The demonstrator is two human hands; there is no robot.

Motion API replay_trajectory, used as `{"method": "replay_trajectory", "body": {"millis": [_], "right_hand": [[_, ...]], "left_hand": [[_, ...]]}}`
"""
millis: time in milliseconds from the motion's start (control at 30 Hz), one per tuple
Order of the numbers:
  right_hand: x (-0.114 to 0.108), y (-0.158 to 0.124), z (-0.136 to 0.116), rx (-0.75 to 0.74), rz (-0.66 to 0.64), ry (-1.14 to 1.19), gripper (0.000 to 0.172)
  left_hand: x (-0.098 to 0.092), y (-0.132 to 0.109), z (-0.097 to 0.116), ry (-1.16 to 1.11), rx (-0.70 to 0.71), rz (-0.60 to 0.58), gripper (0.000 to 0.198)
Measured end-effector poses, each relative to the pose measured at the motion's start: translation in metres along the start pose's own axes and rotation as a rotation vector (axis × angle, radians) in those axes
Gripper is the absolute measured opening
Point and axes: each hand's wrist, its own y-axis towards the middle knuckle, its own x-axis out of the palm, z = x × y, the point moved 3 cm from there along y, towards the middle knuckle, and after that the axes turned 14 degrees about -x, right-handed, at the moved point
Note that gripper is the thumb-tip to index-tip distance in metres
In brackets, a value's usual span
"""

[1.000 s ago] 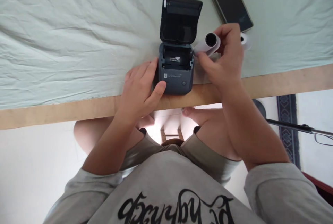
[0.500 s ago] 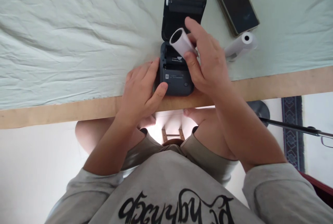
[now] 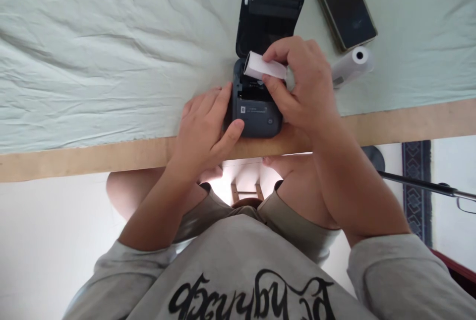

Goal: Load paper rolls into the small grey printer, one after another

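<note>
I have the table point(image 3: 92, 163) across the whole upper half of my view, its pale green cloth point(image 3: 111, 52) creased at the left and stopping short of the bare wooden edge. The printer point(image 3: 256, 124) sits at that near edge, its lid point(image 3: 269, 17) swung up and back, its bay point(image 3: 256, 91) open. My left hand point(image 3: 203, 119) is loosely spread at the printer's left side, fingertips against the wall and thumb over the front corner. My right hand point(image 3: 305, 82), the nearer to the work, comes in from the right with thumb and forefinger clamped on a white roll point(image 3: 275, 68). To the right of that hand lie the phone point(image 3: 345, 5) and, just below it, a spare roll point(image 3: 353, 66). The held roll is over the rear of the bay, left of my right palm, its long axis running side to side like the bay's width, the right end slightly nearer me. I cannot tell whether it touches the bay. It looks plain and smooth, a short tube with a dark hollow end facing left.
</note>
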Motion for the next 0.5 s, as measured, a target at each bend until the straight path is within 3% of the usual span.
{"method": "replay_trajectory", "body": {"millis": [233, 500], "right_hand": [[0.0021, 0.0022, 0.0075, 0.04, -0.011, 0.05, 0.01], [-0.0008, -0.0057, 0.007, -0.093, 0.061, 0.125, 0.01]], "left_hand": [[-0.0006, -0.0009, 0.0016, -0.011, -0.007, -0.004, 0.069], [-0.0015, 0.0007, 0.002, -0.015, 0.002, 0.002, 0.067]]}}
